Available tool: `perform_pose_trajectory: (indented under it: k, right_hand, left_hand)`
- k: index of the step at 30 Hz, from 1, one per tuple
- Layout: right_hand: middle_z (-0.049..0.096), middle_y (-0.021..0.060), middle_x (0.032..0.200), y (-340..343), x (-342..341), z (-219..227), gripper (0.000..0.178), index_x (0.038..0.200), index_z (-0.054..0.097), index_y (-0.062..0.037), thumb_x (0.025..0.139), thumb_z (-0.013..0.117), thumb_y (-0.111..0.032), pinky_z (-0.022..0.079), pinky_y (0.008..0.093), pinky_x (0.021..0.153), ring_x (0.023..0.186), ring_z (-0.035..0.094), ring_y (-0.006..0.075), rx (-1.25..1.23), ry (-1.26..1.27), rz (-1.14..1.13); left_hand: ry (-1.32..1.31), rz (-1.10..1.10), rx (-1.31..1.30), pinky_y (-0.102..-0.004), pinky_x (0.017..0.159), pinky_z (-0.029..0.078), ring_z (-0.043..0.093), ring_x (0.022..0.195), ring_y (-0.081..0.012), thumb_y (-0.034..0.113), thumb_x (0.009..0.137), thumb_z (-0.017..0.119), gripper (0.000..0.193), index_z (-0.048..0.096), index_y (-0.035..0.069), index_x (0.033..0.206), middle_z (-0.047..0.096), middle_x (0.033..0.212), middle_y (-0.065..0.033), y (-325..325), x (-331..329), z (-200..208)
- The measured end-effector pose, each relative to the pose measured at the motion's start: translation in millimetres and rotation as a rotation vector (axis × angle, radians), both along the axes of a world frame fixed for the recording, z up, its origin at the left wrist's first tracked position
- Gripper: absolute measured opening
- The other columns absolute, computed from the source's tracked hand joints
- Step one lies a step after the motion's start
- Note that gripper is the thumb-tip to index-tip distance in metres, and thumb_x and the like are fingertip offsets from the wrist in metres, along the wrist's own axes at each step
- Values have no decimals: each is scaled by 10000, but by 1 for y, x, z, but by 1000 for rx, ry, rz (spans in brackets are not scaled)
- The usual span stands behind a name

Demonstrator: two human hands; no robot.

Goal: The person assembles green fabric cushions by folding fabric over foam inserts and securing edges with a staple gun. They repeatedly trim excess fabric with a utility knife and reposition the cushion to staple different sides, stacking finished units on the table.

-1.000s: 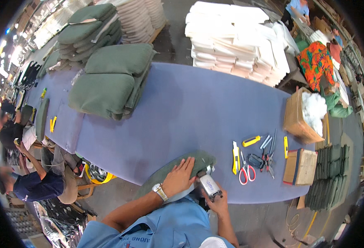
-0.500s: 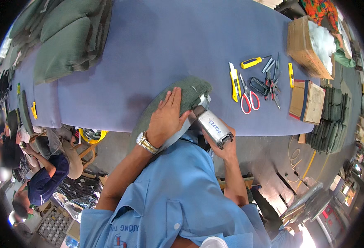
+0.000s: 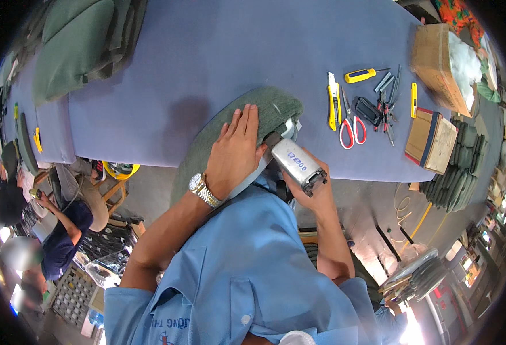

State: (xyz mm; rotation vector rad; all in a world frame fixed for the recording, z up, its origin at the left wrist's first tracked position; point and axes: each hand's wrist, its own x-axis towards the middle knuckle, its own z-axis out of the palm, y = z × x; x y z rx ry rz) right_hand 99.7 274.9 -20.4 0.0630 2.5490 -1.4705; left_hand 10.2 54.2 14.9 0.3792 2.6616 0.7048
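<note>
A dark green fabric-covered cushion (image 3: 209, 141) lies tilted against my body at the near edge of the table. My left hand (image 3: 237, 150), with a wristwatch (image 3: 202, 188) at its wrist, is flat on the fabric, its fingers stretched out and close together. White material (image 3: 290, 127) shows at the cushion's right end. In my right hand (image 3: 317, 192) is a silver staple gun (image 3: 296, 163), the fingers wrapped round it. Its dark nose points at the cushion's near edge beside my left thumb; whether it touches is hard to see.
On the blue table (image 3: 166, 52), right of the cushion, lie a yellow cutter knife (image 3: 334, 103), red-handled scissors (image 3: 352, 131), a yellow screwdriver (image 3: 361, 75) and pliers (image 3: 386, 115). Cardboard boxes (image 3: 437, 66) stand farther right. Green cushions (image 3: 74, 52) are stacked far left; a person (image 3: 69, 233) sits at left.
The whole view has shifted a little, with the cushion and both hands slightly higher in it. My left hand stays on the cushion; the staple gun stays by its edge.
</note>
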Motion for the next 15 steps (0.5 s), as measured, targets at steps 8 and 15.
perform_pose_trajectory:
  k: [8, 15]
  right_hand:
    - [738, 168, 984, -11, -15, 27, 362, 1101, 695, 49, 771, 806, -49, 562, 345, 786, 873, 736, 277, -214, 76, 49]
    - [747, 138, 987, -12, -21, 39, 302, 1093, 705, 43, 809, 786, -19, 561, 325, 771, 876, 741, 225, -188, 14, 78]
  left_hand:
    - [16, -16, 22, -479, 1183, 395, 410, 1461, -417, 118, 842, 743, 879, 273, -59, 1563, 422, 1569, -256, -4, 1, 1]
    - [-53, 11, 52, -493, 1197, 381, 395, 1473, -411, 82, 805, 741, 914, 263, -43, 1574, 411, 1577, -255, -3, 1, 8]
